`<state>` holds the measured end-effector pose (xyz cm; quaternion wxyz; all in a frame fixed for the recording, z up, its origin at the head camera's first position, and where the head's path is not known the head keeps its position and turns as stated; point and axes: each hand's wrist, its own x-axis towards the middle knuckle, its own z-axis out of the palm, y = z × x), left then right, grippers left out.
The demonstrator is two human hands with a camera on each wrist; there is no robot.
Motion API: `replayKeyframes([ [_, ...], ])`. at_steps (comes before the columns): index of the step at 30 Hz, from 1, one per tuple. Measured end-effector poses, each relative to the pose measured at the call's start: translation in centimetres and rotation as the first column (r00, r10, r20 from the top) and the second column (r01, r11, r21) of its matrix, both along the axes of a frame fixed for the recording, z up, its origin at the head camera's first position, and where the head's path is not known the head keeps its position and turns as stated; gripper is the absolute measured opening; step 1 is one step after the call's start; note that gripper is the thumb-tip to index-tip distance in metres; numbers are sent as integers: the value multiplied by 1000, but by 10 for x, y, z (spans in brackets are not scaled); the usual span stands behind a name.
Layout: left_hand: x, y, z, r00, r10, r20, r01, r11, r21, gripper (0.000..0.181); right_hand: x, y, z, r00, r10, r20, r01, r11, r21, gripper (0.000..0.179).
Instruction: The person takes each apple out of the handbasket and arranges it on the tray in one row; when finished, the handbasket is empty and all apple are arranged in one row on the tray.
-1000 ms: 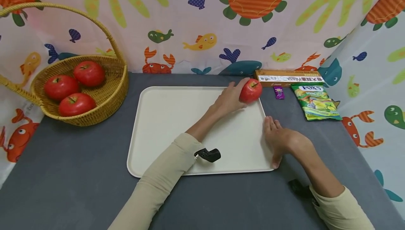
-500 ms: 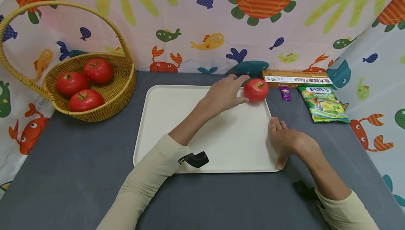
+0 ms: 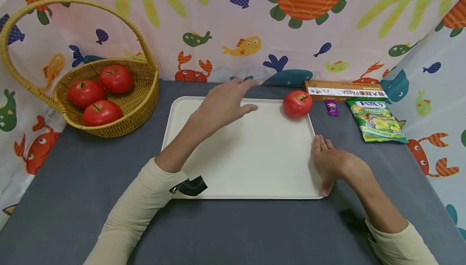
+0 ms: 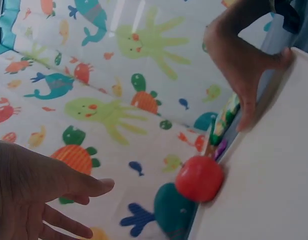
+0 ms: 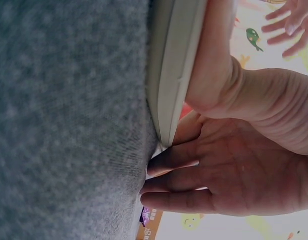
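Note:
A red apple [image 3: 297, 104] sits in the far right corner of the white tray [image 3: 240, 176]. My left hand [image 3: 222, 103] hovers over the tray's far left part, fingers spread and holding nothing; the left wrist view shows a gap between it and the apple [image 4: 199, 178]. Against the tray's right edge rests my right hand [image 3: 335, 166], thumb at the near corner. Its fingers [image 5: 181, 201] lie fairly straight in the right wrist view, touching the cloth beside the tray rim [image 5: 171, 90].
A yellow wicker basket [image 3: 143, 113] with a tall handle holds three red apples at the back left. On the right are a long flat box [image 3: 342, 91], a small purple packet [image 3: 331, 108] and a green snack bag [image 3: 376, 121]. A patterned cloth [image 3: 218, 14] hangs behind.
My left hand has let go of the apple at the tray's far right corner and moved left, fingers spreading. The right hand has stayed at the tray's edge. The head view has shifted slightly.

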<state>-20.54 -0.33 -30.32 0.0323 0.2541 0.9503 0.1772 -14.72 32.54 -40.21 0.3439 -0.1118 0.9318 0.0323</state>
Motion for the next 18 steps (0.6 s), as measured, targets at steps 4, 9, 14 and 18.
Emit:
replayKeyframes([
  [4,-2,-32,6,999,41,5,-41,998,38,69,0,2,-4,1000,-11,1,11,1000,4,177],
  [9,-4,-83,18,993,114,-9,-113,990,87,69,1,-1,-1,1000,-18,0,18,1000,2,177],
  [14,-3,-134,28,962,275,-1,-272,952,141,70,3,-11,13,1000,-26,13,26,1000,3,172],
  [18,-4,-175,33,912,408,31,-408,901,145,73,8,-18,25,1000,2,16,-2,1000,-2,168],
])
